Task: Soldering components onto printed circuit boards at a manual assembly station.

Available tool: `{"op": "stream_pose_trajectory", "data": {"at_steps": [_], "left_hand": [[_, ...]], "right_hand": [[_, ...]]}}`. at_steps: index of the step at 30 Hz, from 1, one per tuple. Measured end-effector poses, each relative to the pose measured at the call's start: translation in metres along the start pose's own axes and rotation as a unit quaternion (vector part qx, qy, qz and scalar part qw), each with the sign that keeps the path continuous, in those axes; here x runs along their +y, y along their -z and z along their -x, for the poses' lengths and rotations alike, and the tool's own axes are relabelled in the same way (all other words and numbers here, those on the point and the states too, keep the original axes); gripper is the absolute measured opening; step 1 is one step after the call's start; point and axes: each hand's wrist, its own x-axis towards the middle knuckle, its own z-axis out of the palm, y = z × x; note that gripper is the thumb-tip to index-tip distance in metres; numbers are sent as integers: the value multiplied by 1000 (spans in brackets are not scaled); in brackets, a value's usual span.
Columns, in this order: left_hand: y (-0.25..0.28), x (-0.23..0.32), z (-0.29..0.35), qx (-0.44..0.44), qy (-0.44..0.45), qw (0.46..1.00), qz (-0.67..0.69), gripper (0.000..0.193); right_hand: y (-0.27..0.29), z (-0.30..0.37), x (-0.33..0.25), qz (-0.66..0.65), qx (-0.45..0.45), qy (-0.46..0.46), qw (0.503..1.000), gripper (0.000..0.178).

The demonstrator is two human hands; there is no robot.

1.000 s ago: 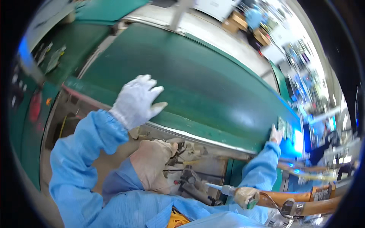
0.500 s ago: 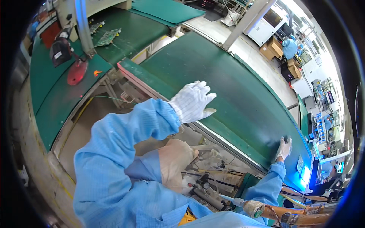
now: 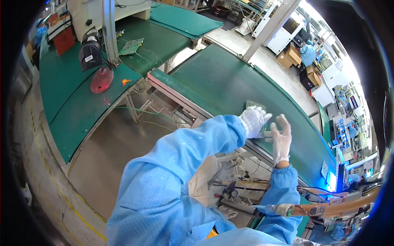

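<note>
Work hall, head view: a green-topped bench (image 3: 213,78) runs diagonally across the station; cardboard boxes (image 3: 289,56) and a co-worker in blue (image 3: 308,53) are beyond it.
Circuit board: lies on the bench near its front edge, largely covered by the left hand; its far end shows past the gloved fingers.
Board point: circuit board (image 3: 253,103), components too small to assess.
Left hand: left hand (image 3: 253,120), white-gloved, is over the board with fingers extended; whether it pinches an edge or only rests there cannot be told.
Right hand: right hand (image 3: 281,141), gloved, stands just beside the board, fingers spread and curved, gripping nothing visible.
Handling, advised: contact by opposite edges, both hands level, light pressure; palm load on components is judged a risk of bending or damage.
Sleeves: loose blue cuffs are best kept clear of the board's surface.
Second board: another board (image 3: 324,168) lies well apart, near the blue light (image 3: 331,182); judged out of the way.
</note>
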Motion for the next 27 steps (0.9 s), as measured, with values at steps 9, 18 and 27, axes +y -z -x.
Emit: {"op": "stream_pose_trajectory", "data": {"at_steps": [9,18,27], "left_hand": [[25,-27,-12,120,29,988,97,40],[74,-97,120,307,170,456,818,25],[111,-105,264,342,203,505,766,38]], "right_hand": [[65,70,-31,5,67,-153,986,40],[118,141,-17,-401,-5,87,912,52],[28,128,-78,-302,83,69,947,58]]}}
